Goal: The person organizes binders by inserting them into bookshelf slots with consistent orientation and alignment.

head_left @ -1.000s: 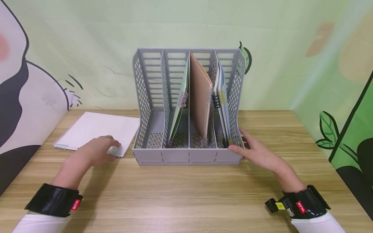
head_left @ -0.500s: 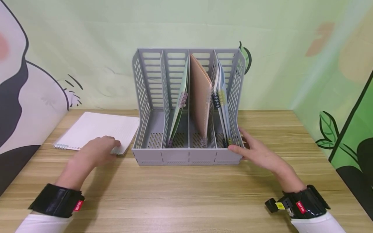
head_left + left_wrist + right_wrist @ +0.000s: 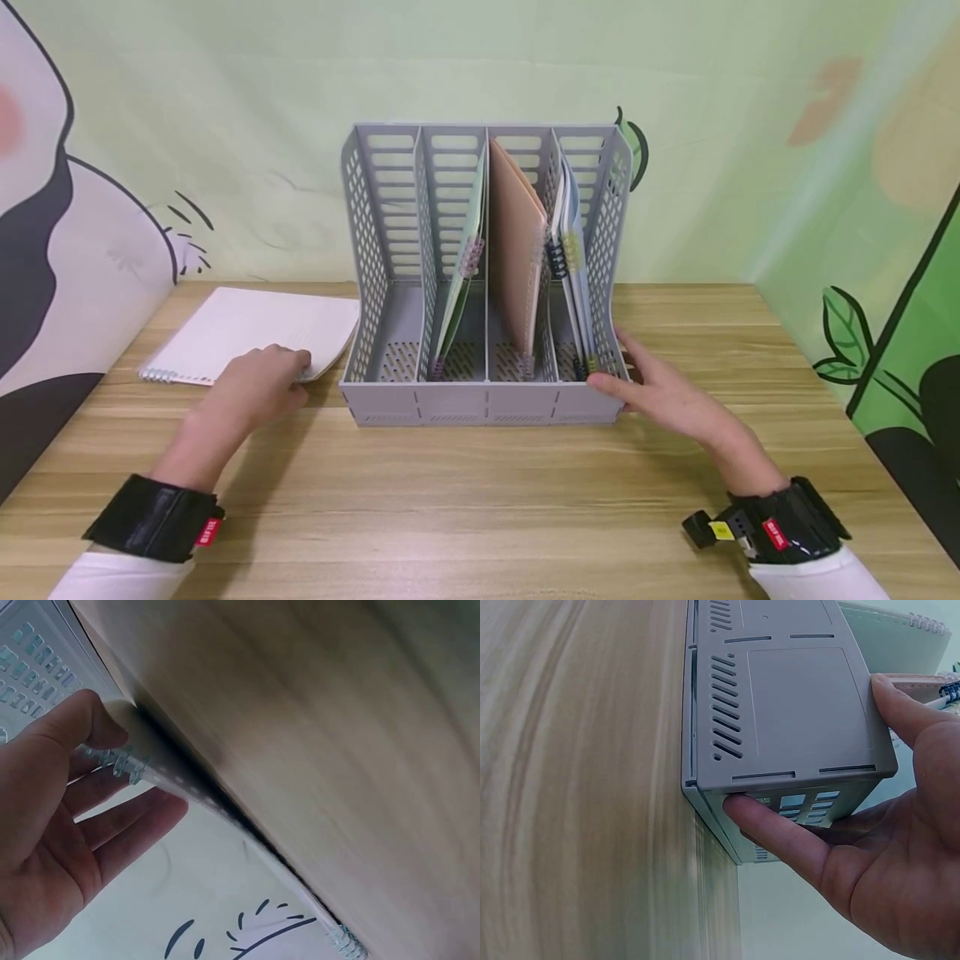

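Note:
A white spiral notebook (image 3: 262,329) lies left of the grey file rack (image 3: 453,404), its near right corner raised a little off the table. My left hand (image 3: 258,387) pinches that corner by the coil; in the left wrist view the thumb (image 3: 105,727) and fingers are on either side of the notebook's edge. At the rack's front right corner, my right hand (image 3: 663,396) grips it. The right wrist view has the thumb (image 3: 896,705) on the front wall's top edge and fingers (image 3: 780,832) against the perforated side.
Upright in the rack stand a green notebook (image 3: 467,225), a brown notebook (image 3: 513,242), and white and blue notebooks (image 3: 576,250) together at the right. Its leftmost compartment (image 3: 397,325) holds nothing. A printed cloth (image 3: 480,58) hangs behind the wooden table (image 3: 487,508).
My left hand has shifted slightly right and taken hold of the white notebook's near corner, which now bends up. My right hand and the file rack have stayed put.

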Available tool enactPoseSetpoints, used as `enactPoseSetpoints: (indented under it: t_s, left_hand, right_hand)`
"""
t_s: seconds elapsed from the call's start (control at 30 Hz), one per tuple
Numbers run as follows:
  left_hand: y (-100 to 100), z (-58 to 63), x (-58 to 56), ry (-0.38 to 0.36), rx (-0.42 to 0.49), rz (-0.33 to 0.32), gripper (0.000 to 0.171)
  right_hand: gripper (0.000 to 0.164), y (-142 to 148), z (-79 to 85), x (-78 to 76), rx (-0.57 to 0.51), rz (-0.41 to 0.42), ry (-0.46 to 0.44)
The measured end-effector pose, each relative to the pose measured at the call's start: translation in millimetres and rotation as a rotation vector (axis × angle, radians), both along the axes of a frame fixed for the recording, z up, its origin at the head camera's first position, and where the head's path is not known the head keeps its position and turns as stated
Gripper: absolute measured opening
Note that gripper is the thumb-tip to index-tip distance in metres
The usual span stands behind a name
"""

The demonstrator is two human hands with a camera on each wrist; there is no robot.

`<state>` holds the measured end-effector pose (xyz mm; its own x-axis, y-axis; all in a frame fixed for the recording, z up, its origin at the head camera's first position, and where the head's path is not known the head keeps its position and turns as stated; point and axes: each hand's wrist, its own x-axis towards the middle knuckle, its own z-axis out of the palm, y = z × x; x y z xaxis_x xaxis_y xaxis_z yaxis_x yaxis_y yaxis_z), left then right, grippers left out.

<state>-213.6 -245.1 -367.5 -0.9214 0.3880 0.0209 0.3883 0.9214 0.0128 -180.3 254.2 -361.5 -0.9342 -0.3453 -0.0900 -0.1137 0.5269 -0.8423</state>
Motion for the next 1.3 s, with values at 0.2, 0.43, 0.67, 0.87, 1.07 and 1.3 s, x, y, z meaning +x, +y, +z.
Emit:
enactPoseSetpoints:
  t_s: [0.2, 0.43, 0.67, 0.87, 1.07, 1.3]
  left_hand:
    - [1, 0.5, 1.2, 0.061, 0.006, 0.029, 0.024]
    - [3, 1.2, 0.6, 0.080, 0.019, 0.051, 0.025]
    - [5, 3.5, 0.4, 0.093, 0.041, 0.079, 0.025]
    - [7, 5.9, -0.2, 0.088, 0.064, 0.095, 0.024]
    - [6, 7.1, -1.0, 0.092, 0.096, 0.116, 0.019]
    - [6, 12.2, -1.1, 0.103, 0.145, 0.168, 0.015]
  right_hand:
    - [0.090, 0, 0.6, 0.4, 0.012, -0.002, 0.004]
    - [0.091, 0, 0.8, 0.2, 0.028, -0.006, 0.010]
    - [0.093, 1, 1.8, 0.9, 0.056, -0.002, 0.024]
    - [0.090, 1, 0.3, 0.0, 0.015, 0.007, 0.021]
    - [0.091, 0, 1.1, 0.9, 0.021, 0.004, 0.019]
    - [0.092, 1, 1.8, 1.7, 0.035, 0.003, 0.014]
